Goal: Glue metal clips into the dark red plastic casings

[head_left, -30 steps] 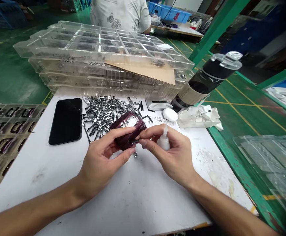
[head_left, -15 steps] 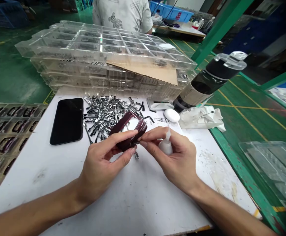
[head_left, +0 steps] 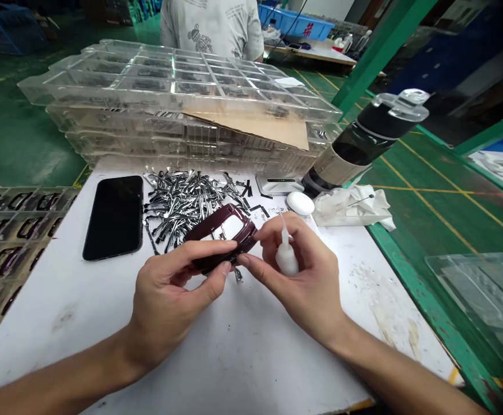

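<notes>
My left hand [head_left: 171, 300] grips a dark maroon rectangular frame [head_left: 220, 229] between thumb and fingers, just above the white table [head_left: 216, 346]. My right hand [head_left: 303, 276] pinches the frame's right end with thumb and forefinger, and a small white squeeze bottle [head_left: 286, 256] with a thin nozzle sits tucked in that same hand. A pile of small shiny metal clips [head_left: 186, 202] lies right behind the frame.
A black phone [head_left: 115, 216] lies at the left. Stacked clear compartment trays [head_left: 173, 109] with cardboard fill the back; another tray [head_left: 4, 230] of frames is at far left. A dark bottle [head_left: 359, 144], white disc [head_left: 301, 203], cloth [head_left: 350, 206] sit right. A person stands behind.
The maroon frame has tilted flatter and dropped a little between my hands. My right hand has shifted slightly left, with the squeeze bottle's nozzle now pointing more upright.
</notes>
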`<action>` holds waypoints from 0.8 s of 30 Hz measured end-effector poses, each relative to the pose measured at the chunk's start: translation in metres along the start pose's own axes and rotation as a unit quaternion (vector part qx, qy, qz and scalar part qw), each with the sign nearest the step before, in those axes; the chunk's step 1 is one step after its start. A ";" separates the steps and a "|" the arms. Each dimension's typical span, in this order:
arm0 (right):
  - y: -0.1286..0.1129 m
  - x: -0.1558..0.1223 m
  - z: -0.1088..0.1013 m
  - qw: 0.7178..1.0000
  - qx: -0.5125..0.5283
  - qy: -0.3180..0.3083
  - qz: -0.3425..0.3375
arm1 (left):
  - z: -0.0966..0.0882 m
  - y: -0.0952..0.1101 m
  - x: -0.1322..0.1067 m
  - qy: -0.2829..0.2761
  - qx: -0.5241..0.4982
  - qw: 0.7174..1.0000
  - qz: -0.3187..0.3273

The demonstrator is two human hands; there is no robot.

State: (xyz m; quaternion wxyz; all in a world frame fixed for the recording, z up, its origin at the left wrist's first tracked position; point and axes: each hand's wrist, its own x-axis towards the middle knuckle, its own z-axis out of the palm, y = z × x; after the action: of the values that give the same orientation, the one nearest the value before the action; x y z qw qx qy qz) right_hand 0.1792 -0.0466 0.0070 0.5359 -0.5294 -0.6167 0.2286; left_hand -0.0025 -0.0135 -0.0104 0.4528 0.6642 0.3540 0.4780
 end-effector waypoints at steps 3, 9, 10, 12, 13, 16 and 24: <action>0.000 0.003 0.000 0.993 0.077 0.008 0.085 | 0.000 0.002 0.000 -0.001 -0.009 1.000 -0.015; 0.002 0.007 -0.002 0.971 0.163 -0.070 0.159 | 0.000 0.003 0.002 -0.009 -0.022 0.999 -0.032; 0.003 0.007 -0.002 0.969 0.170 -0.074 0.164 | 0.000 0.004 0.002 -0.012 -0.016 0.999 -0.032; 0.004 0.008 -0.002 0.964 0.183 -0.077 0.176 | 0.000 0.004 0.002 -0.015 -0.004 0.999 -0.034; 0.004 0.008 -0.002 0.962 0.187 -0.080 0.180 | 0.000 0.004 0.002 -0.015 0.000 0.999 -0.035; 0.006 0.008 -0.002 0.965 0.184 -0.082 0.166 | 0.001 0.003 0.001 -0.013 0.002 0.999 -0.031; 0.007 0.006 -0.004 0.973 0.180 -0.074 0.123 | 0.000 0.003 -0.002 -0.031 -0.021 0.999 0.010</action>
State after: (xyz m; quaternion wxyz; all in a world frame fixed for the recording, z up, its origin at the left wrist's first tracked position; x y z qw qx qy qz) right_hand 0.1861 -0.0397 0.0051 0.5427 -0.4776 -0.5338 0.4386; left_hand -0.0030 -0.0166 -0.0082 0.4726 0.6724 0.3234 0.4689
